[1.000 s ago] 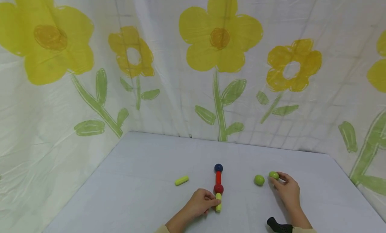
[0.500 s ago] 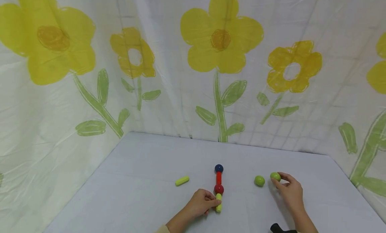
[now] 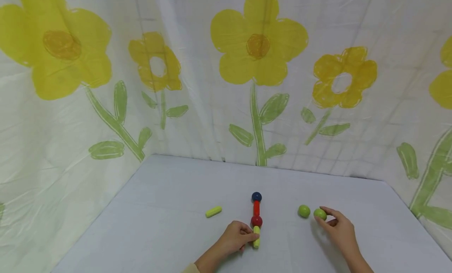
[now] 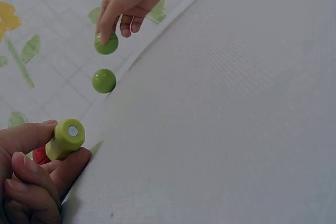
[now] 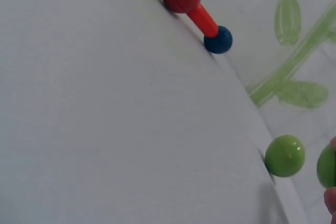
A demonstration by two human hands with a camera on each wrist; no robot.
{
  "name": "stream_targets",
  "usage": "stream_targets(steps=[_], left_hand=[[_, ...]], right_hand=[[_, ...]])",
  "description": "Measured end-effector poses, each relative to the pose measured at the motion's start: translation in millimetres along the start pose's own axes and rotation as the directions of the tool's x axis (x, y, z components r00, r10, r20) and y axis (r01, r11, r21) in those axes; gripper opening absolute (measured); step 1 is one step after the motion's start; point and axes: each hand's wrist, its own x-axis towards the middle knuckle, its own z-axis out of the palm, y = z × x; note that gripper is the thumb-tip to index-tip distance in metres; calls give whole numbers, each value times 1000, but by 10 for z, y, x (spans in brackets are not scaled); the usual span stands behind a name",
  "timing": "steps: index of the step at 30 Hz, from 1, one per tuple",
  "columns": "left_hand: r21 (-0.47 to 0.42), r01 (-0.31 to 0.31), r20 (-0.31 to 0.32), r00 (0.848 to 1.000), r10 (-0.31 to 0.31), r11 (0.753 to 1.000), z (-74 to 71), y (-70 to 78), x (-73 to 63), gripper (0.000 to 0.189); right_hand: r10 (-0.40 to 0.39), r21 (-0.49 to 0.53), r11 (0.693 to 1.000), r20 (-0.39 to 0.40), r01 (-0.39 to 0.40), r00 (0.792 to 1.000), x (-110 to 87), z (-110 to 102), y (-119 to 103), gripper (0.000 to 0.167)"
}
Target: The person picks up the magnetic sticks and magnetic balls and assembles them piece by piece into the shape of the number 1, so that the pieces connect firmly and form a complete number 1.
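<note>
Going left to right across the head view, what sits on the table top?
Loose yellow-green rod → left hand → joined chain of rods and balls, its near end pinched by that hand → free green ball → green ball at the fingertips → right hand.

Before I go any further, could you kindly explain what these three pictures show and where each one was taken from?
No machine here: a person works with two bare hands, wearing one camera on the head and one on each wrist. The head view looks down at a white table. The left hand grips a yellow-green rod, the near end of a chain with a red ball, red rod and blue ball. The right hand pinches a green ball beside a second green ball. A loose yellow-green rod lies further left.
</note>
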Motion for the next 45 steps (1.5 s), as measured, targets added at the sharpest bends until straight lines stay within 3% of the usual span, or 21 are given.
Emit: stream_targets(steps=[6,15,32,45], left_hand=[[-7,-14,5,1000,14,1000,0,-13,10,19],[5,-22,6,1000,22,1000,3,-6,-4,18],[-2,-16,5,1000,16,1000,5,-7,-1,18],[-3,-7,3,1000,7,1000,3,-24,9,18]], right_hand=[[-38,-18,999,48,39,998,-101,36,-48,47],[-32,-17,999,117,34,993,-207,84,-120,44],[-87,-5,996,112,88,990,-384,171,-205,40],[-101,26,995,126,99,987,-400,263,-188,40]])
